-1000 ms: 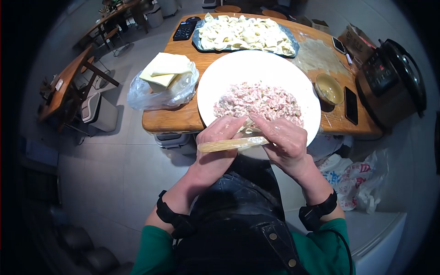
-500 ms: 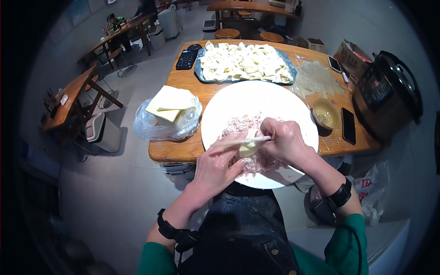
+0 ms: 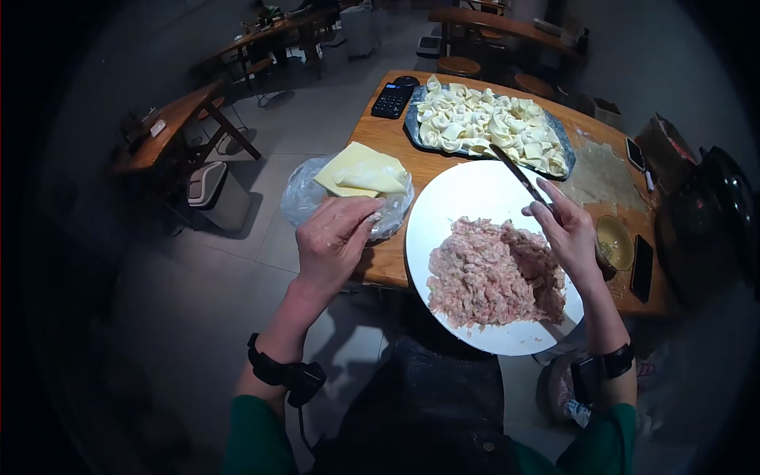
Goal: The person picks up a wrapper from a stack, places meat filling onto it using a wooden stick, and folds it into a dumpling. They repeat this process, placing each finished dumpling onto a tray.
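My left hand [image 3: 331, 241] is at the near edge of a stack of pale yellow dough wrappers [image 3: 362, 170], its thumb and fingers pinched together. What those fingertips hold, if anything, is too small to make out. The stack rests on a clear plastic bag [image 3: 299, 194]. In my right hand [image 3: 568, 233] is a thin, dark stick [image 3: 516, 171], pointing up and left past the far rim of a large white plate [image 3: 439, 198]. Pink minced meat filling [image 3: 495, 273] lies on that plate. Beyond it, a tray [image 3: 411, 127] is heaped with folded wontons [image 3: 483, 119].
On the wooden table [image 3: 380, 269] are a calculator [image 3: 392, 100], a small bowl [image 3: 614, 241], a black phone [image 3: 642, 269] and another phone [image 3: 635, 154]. A dark cooker [image 3: 708, 222] stands at the right. A bin [image 3: 218, 198] and other tables are further off.
My hands have parted from over the filling, where they held a wrapper and the stick. The left moved to the wrapper stack, the right to the plate's right side. The view has turned left.
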Available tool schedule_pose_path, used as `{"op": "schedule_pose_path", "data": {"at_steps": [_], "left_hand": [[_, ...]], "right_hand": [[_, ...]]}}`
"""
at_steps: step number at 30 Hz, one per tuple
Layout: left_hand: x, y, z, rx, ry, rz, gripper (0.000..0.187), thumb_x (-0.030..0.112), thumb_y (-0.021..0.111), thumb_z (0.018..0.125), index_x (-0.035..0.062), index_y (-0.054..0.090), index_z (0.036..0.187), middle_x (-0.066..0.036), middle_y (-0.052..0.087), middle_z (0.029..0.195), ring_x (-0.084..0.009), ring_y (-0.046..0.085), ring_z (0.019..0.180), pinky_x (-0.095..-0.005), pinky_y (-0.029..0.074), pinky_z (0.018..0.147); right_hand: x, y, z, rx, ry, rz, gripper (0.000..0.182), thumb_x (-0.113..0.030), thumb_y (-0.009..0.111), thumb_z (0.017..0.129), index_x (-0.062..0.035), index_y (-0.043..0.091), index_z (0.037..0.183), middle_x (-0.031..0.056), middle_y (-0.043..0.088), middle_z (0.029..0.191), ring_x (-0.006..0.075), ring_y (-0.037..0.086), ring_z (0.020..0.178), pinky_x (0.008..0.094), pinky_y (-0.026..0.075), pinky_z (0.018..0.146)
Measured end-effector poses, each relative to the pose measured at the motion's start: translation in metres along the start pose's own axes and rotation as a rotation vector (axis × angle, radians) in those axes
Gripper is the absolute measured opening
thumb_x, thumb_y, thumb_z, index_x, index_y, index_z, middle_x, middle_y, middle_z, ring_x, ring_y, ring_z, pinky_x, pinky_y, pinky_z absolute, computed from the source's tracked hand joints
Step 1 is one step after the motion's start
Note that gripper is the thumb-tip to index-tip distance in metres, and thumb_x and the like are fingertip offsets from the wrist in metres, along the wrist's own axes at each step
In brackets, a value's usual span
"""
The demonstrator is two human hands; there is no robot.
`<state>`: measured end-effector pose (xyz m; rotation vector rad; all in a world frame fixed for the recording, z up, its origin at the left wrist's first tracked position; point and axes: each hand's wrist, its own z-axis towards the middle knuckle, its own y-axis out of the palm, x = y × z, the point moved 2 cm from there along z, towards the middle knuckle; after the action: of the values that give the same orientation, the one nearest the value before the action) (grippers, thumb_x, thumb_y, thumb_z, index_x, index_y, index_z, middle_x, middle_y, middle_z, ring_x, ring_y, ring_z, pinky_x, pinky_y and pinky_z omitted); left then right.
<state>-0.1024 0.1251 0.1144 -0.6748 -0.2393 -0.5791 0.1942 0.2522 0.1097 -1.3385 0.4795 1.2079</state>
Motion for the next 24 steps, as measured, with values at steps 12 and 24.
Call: {"op": "schedule_pose_path", "data": {"at_steps": [12,24], "left_hand": [[-0.031,0.021,0.049,-0.31,0.125,0.347,0.016,0.013,0.065,0.079,0.0089,0.062,0.094,-0.005,0.063,0.09,-0.0193,0.061,0.086,-0.0317,0.05,0.072],[0.062,0.059,-0.021,-0.173,-0.814,-1.186,0.016,0.015,0.052,0.093,0.0029,0.052,0.103,-0.001,0.056,0.091,-0.0051,0.052,0.085,-0.0204,0.042,0.076]], "right_hand": [[-0.013,0.0,-0.101,-0.16,0.002,0.055,0.026,-0.007,0.057,0.089,0.0039,0.06,0.113,0.0073,0.068,0.086,0.0047,0.058,0.077,0.0209,0.048,0.067],[-0.041,0.057,-0.094,-0.076,0.233,0.543,0.027,-0.019,0.069,0.082,-0.0018,0.066,0.103,-0.0013,0.064,0.077,0.0028,0.054,0.065,0.02,0.045,0.06]]}}
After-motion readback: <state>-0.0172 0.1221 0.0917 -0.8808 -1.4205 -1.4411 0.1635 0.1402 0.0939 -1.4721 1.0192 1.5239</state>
